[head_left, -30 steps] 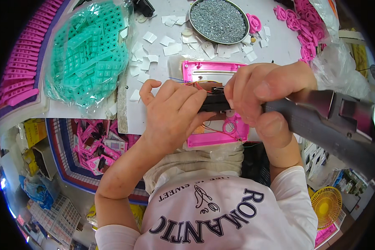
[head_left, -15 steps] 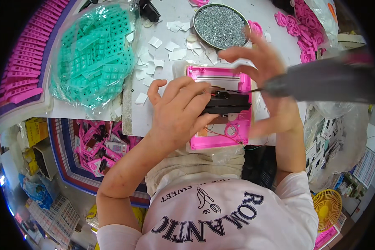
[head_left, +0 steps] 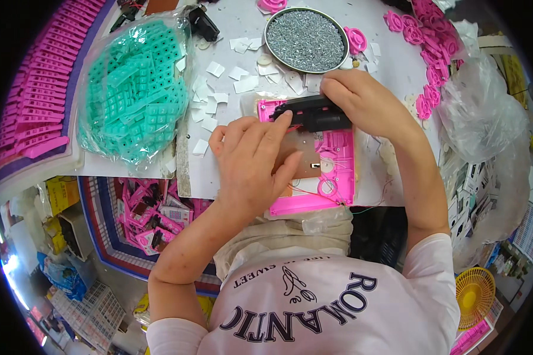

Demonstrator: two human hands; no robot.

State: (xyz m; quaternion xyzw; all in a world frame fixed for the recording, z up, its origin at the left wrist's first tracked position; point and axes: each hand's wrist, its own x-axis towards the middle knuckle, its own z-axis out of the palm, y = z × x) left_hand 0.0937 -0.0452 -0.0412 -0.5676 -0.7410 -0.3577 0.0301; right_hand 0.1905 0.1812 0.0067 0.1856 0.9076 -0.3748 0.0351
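Observation:
A pink plastic housing (head_left: 305, 205) lies in front of me with a brown circuit board (head_left: 305, 155) and thin wires inside. Across its far part is a long black plastic assembly (head_left: 318, 116), slightly tilted. My right hand (head_left: 361, 103) grips the assembly's right end, fingers curled over it. My left hand (head_left: 249, 148) lies over the housing's left side with fingers apart. Its index fingertip touches the left end of the black assembly, and its thumb reaches over the circuit board. The left palm hides the housing's left wall.
A round tin of small screws (head_left: 307, 40) stands beyond the housing. White paper pieces (head_left: 246, 84) are scattered to its left, near a clear bag of turquoise keypads (head_left: 133, 94). Pink parts (head_left: 435, 53) lie at far right. A basket (head_left: 103, 236) of pink assemblies sits lower left.
The electric screwdriver at the right has gone from view. My right hand has closed on the black assembly, which has moved toward the housing's far edge, uncovering the circuit board.

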